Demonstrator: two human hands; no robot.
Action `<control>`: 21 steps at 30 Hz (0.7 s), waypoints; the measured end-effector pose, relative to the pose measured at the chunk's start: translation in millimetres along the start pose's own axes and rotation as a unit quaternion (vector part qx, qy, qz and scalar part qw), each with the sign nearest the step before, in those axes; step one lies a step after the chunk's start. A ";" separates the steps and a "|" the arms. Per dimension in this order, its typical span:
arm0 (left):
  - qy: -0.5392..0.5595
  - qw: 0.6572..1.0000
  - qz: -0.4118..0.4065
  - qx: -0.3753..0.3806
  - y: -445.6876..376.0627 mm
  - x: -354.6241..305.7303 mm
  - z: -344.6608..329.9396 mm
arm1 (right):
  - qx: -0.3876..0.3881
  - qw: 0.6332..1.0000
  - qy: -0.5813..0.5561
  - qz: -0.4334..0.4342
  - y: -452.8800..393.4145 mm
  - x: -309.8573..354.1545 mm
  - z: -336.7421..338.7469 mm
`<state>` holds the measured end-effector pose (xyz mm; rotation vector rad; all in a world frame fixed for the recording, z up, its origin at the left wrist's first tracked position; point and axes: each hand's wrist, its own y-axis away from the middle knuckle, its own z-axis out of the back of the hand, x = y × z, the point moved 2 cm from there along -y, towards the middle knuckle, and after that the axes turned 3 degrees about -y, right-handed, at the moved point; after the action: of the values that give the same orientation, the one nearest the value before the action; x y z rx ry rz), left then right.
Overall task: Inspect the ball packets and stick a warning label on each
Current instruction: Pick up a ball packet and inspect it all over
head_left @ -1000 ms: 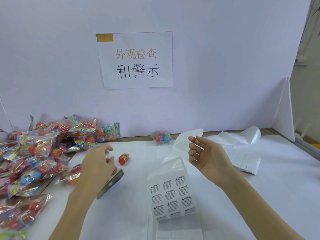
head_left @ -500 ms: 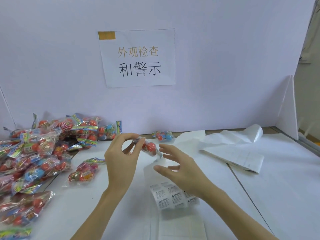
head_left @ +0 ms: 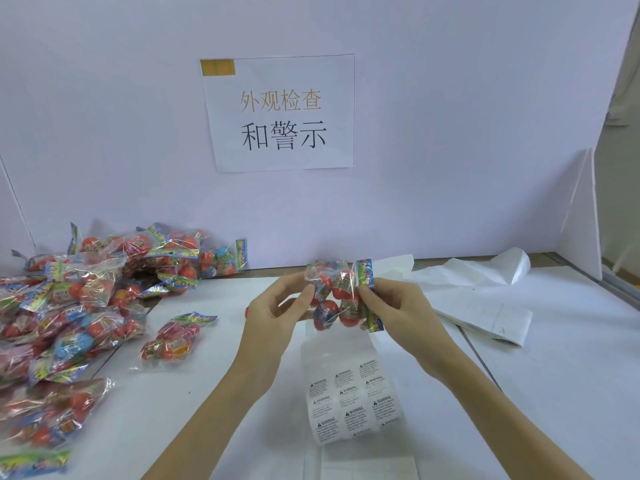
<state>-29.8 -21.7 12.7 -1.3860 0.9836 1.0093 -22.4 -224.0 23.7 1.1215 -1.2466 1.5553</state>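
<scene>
Both hands, left hand (head_left: 277, 308) and right hand (head_left: 398, 311), gripped one ball packet (head_left: 337, 296); we judged inspection underway. Next: peel a label from the sheet (head_left: 353, 407) at 6 o'clock.

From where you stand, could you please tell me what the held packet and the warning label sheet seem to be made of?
Ball packet: thin clear plastic film, glossy; it crinkles and glints, and the red balls show through. Its header strip looks like printed foil or card.
Warning label sheet: likely paper stickers on a smooth translucent backing that curls.

right hand (head_left: 398, 313) now grips ball packet (head_left: 341, 294) — beside left hand (head_left: 277, 315)
</scene>
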 end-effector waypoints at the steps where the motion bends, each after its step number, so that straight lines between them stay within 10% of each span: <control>1: 0.003 1.000 0.005 -0.006 -0.3 0.4 0.9 | 0.008 1.000 -0.002 -0.005 0.3 1.4 -0.5; 21: 0.040 0.994 0.059 -0.083 -4.3 10.3 4.4 | -0.030 0.999 0.007 -0.016 1.5 -4.7 -4.1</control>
<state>-22.8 -17.2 4.0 -1.5303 1.0705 1.1524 -23.2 -220.6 18.4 1.0854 -1.2523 1.4902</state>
